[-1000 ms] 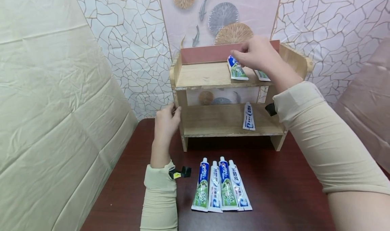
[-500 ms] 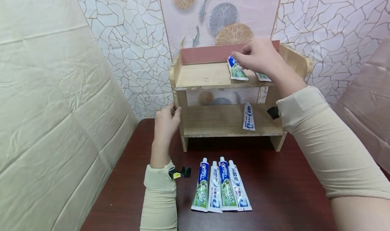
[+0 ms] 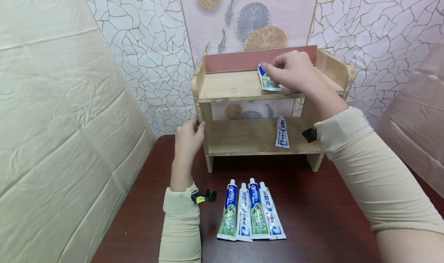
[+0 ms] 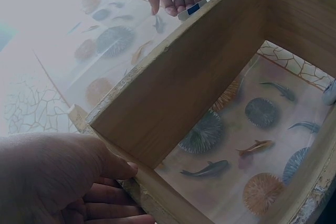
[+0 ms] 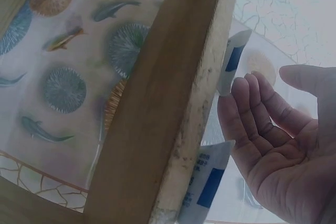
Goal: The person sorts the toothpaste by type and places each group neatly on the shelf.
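My left hand (image 3: 189,137) grips the left side panel of a small wooden two-tier shelf (image 3: 234,83). In the left wrist view its thumb (image 4: 118,167) lies on the panel's edge, with the other fingers bent beside it. Over the upper tier, my right hand (image 3: 295,70) hovers at a blue-and-green toothpaste tube (image 3: 269,81). The right wrist view shows its fingers loosely bent and the thumb (image 5: 302,77) apart, nothing pinched between them. Two tube ends, one upper (image 5: 233,61) and one lower (image 5: 207,187), stick out past the shelf's front edge. In the head view, the right hand hides the second tube.
A white toothpaste tube (image 3: 282,132) lies on the lower tier. Several tubes, blue-green (image 3: 227,213) and white (image 3: 272,213), lie side by side on the dark red table (image 3: 312,213) before the shelf. A patterned backdrop (image 3: 145,43) stands behind; a beige cloth (image 3: 62,120) hangs left.
My right hand has lowered slightly toward the shelf, now overlapping the blue-and-green tube and covering the second one in the head view. The left hand stays on the side panel.
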Motion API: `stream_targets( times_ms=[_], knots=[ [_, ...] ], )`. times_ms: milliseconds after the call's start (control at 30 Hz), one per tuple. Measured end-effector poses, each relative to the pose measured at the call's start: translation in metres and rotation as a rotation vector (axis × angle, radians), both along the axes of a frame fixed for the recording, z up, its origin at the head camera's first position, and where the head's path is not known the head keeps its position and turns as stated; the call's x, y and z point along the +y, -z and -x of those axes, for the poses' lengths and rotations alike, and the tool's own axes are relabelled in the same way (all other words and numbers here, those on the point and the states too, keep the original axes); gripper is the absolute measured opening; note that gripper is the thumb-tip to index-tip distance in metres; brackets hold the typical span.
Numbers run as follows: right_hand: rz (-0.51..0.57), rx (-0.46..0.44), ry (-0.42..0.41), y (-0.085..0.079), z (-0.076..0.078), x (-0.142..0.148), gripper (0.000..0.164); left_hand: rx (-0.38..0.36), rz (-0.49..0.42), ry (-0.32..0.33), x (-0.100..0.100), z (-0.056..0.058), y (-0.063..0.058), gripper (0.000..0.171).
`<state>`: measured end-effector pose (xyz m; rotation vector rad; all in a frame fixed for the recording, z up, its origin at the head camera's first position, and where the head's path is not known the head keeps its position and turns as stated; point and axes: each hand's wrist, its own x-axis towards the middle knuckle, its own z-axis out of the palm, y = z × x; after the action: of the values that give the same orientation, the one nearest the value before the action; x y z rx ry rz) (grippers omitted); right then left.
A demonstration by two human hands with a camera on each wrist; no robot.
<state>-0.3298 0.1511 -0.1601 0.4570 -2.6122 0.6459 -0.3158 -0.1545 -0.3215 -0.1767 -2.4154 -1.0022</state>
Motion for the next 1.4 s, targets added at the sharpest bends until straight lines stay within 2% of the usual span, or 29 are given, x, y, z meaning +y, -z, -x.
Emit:
stream_targets(
  times_ms=[300,633,900,1000,1233,1400],
  knots=[
    [0.035,0.096,-0.016,0.009,-0.003,0.000,0.051,0.018,0.015,-0.004,0.000,0.001,0.002,0.027],
    [0.127,0.183,-0.045,0.024,-0.023,0.002,0.043,0.038,0.034,-0.006,0.001,0.002,0.001,0.025],
    [0.160,0.284,-0.072,0.037,-0.028,0.002,0.036,0.023,0.020,-0.006,0.000,0.000,0.000,0.028],
    [0.197,0.280,-0.103,0.043,-0.031,0.002,0.036,0.020,0.019,-0.005,0.000,0.000,-0.001,0.029],
    [0.307,0.158,-0.138,0.068,-0.043,-0.005,0.038,0.013,0.013,-0.005,0.000,-0.001,-0.001,0.030],
    [0.365,0.115,-0.146,0.084,-0.045,-0.008,0.037,0.014,0.011,-0.003,0.000,0.000,0.000,0.029]
  ],
)
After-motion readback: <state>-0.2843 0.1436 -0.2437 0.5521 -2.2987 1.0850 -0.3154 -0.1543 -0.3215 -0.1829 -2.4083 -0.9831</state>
